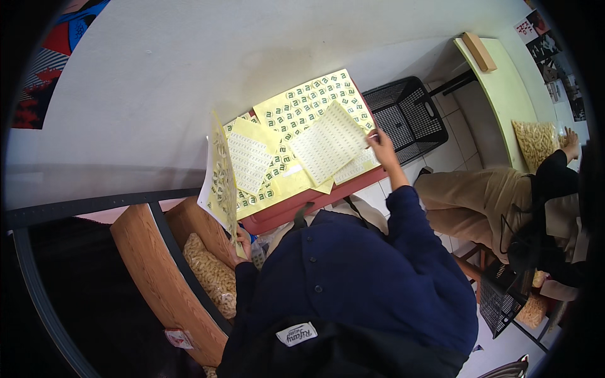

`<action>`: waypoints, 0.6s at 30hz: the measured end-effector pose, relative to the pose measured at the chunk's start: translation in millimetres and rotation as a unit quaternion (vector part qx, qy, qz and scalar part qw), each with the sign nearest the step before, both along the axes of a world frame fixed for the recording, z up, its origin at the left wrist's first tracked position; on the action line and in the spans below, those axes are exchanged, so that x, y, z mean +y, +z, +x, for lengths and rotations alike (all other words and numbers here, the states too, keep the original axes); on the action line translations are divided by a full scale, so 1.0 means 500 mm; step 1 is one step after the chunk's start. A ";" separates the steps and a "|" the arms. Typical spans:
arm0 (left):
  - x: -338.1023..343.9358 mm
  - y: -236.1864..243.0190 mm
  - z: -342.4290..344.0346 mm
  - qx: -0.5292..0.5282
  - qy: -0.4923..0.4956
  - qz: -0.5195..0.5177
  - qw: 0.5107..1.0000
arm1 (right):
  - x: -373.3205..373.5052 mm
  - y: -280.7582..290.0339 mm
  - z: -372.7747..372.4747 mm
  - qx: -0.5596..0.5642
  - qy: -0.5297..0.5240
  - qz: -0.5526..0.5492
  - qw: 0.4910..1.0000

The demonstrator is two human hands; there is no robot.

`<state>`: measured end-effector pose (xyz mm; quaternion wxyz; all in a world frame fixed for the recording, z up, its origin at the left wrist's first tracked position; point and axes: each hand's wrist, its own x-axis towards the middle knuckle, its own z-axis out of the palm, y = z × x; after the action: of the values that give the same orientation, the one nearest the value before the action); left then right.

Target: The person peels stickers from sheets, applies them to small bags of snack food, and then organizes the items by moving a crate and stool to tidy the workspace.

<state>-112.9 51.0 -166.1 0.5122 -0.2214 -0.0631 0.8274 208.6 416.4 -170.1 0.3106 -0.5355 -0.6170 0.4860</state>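
Judged to be at the step of handling and separating printed paper sheets. Holding in the left hand [241,242], with fingers closed on the lower end, an upright sheaf of yellow emblem-printed paper sheets [220,183], at the left end of a maroon, flat-sided box [265,220]. Resting with the right hand [376,137] at the right edge of the papers on that box; cannot tell whether pinching a sheet or merely touching.

Found lying on the box: a large yellow paper sheet with rows of dark round emblems [302,101], partly covered by a pale rectangular sheet of small printed rows [331,142] and, further left, by a smaller white printed sheet [247,160]. Judged to call next for a sure hold on one edge before any lifting, given the overlap.

Noted as obstructing: the pale grey wall [189,75] close behind. Noted around: a black plastic mesh crate [406,120] just beside the box; a clear bag of tan curled snacks [211,274] at lower left; a similar bag [535,145] near a co-worker's hand [571,145] at far right.
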 end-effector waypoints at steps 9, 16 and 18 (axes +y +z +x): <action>0.028 -0.005 -0.006 0.109 -0.085 -0.081 0.987 | -0.034 0.092 0.234 0.299 -0.243 -0.148 0.911; 0.082 -0.040 -0.005 0.379 -0.222 -0.384 0.812 | -0.080 0.083 0.276 0.445 -0.279 -0.155 0.837; 0.106 -0.041 -0.002 0.405 -0.247 -0.377 0.796 | -0.080 0.089 0.248 0.465 -0.294 -0.157 0.820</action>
<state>-114.1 104.0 -186.7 0.5536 -0.0499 0.5239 0.6455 332.6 376.1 -125.7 0.6000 -0.4432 -0.1278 0.6536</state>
